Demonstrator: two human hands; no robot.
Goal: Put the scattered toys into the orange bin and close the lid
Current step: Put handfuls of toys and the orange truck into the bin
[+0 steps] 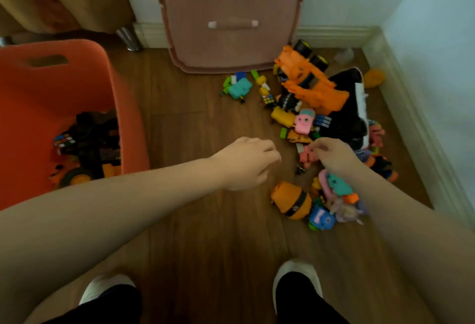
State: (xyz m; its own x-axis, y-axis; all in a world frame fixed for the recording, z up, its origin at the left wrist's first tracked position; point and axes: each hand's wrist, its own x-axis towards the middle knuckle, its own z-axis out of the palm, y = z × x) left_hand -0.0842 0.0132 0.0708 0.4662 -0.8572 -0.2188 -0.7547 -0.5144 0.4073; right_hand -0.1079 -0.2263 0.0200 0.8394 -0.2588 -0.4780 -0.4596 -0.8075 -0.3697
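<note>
A brown wood floor (pixel 200 123) runs up to white walls and a skirting board at the top of the frame. The orange bin (pixel 59 107) stands open at the left edge, with a puzzle cube (pixel 64 140) and dark and orange toys already lying inside. Its pinkish lid (pixel 231 15) leans upright against the wall at top centre. The scattered toys (pixel 316 123) are heaped right of centre, among them a big orange truck (pixel 308 79). The left hand (pixel 246 163) hovers mid-frame over bare floor, fingers loosely curled, holding nothing visible. The right hand (pixel 334 155) reaches into the pile, fingertips pinching at a small pink toy (pixel 307 156).
</note>
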